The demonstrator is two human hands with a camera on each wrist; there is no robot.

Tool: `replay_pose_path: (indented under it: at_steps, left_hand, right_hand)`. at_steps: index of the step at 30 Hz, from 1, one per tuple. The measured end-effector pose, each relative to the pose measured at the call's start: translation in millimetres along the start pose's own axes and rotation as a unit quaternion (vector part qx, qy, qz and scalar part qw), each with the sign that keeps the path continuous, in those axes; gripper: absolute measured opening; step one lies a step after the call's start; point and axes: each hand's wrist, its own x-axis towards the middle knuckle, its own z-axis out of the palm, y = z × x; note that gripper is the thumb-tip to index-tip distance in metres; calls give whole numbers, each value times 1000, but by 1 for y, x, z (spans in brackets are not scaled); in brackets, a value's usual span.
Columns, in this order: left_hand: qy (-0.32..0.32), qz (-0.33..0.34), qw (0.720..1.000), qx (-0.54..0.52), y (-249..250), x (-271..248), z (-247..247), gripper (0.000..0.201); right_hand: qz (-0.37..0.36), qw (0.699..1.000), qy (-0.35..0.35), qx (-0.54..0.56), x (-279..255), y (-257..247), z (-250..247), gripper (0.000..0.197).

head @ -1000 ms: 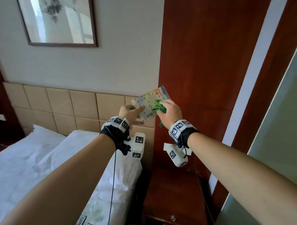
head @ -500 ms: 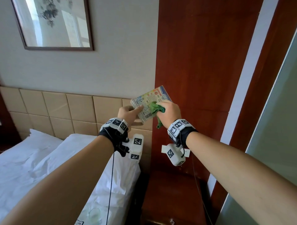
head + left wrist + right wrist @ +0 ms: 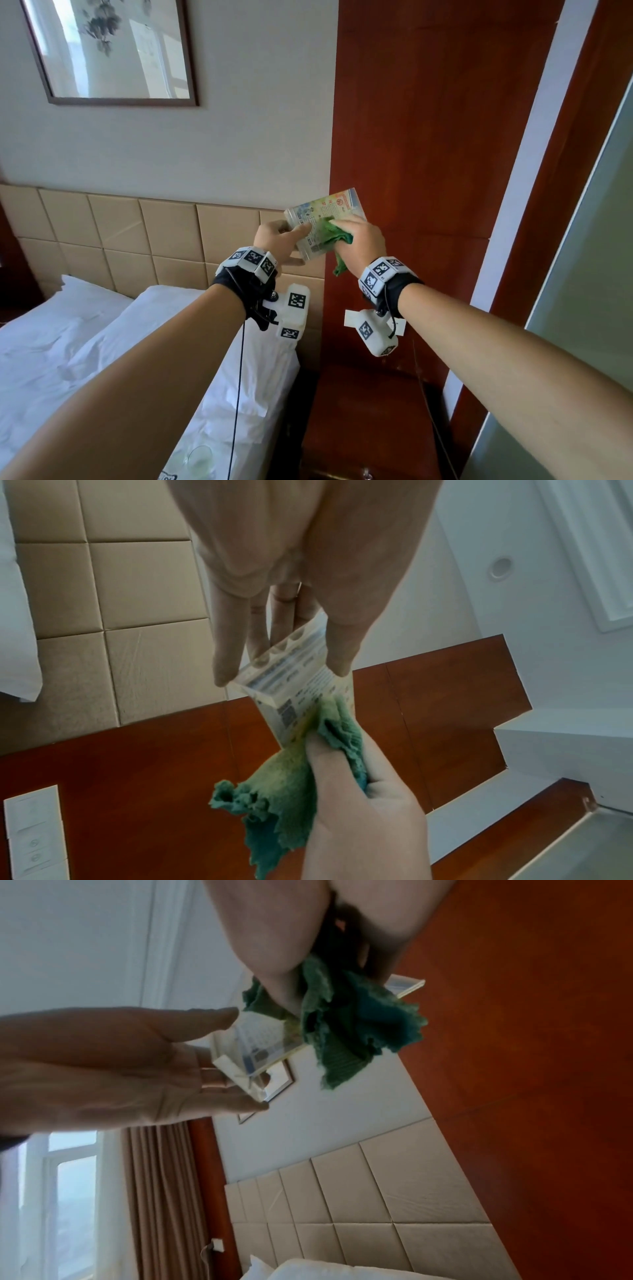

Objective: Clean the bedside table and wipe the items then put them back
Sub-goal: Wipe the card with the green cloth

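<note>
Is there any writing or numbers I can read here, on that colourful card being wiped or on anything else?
Acrylic sign card: coloured print, small text and a QR code, all too blurred to read.
Wrist bands: black-and-white square marker patterns, no words.
Label at the bottom edge on the bed: cut off, unreadable.
Wall switch panel: symbols only, no legible text.
Nothing can be quoted.

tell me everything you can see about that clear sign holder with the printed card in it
The sign holder is a flat, clear plastic-looking panel with thick see-through edges, enclosing a colourful printed card with small text and a QR code. It is held up in the air in front of the wood wall panel, tilted, above the bedside table. The left hand grips its left edge, thumb on the front and fingers behind. The right hand presses a crumpled green cloth against its front face.
</note>
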Motion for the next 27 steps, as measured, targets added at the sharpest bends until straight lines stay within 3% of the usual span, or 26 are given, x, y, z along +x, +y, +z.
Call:
replay_pose_path:
  at_steps: [4, 7, 9, 13, 15, 22, 27]
  left_hand:
    - [8, -4, 1000, 4, -6, 2, 1, 34]
    - [0, -5, 1000, 9, -10, 3, 0, 34]
    - [-7, -12, 1000, 8, -11, 4, -4, 36]
    - [-24, -23, 999, 2, -10, 4, -8, 36]
    - [-38, -13, 999, 8, -9, 3, -6, 36]
    - [-25, 16, 999, 29, -1, 6, 8, 35]
    - [-29, 21, 998, 44, 0, 8, 3, 35]
  right_hand:
    - [-66, 994, -82, 31, -2, -7, 4, 31]
    - [-66, 990, -119, 30, -1, -4, 0, 29]
    - [-36, 995, -86, 26, 3, 2, -5, 28]
    - [82, 993, 86, 11, 15, 21, -14, 29]
    - [105, 990, 98, -15, 20, 26, -15, 34]
    - [-67, 998, -8, -2, 10, 1, 4, 39]
    - [-72, 996, -39, 33, 11, 9, 2, 29]
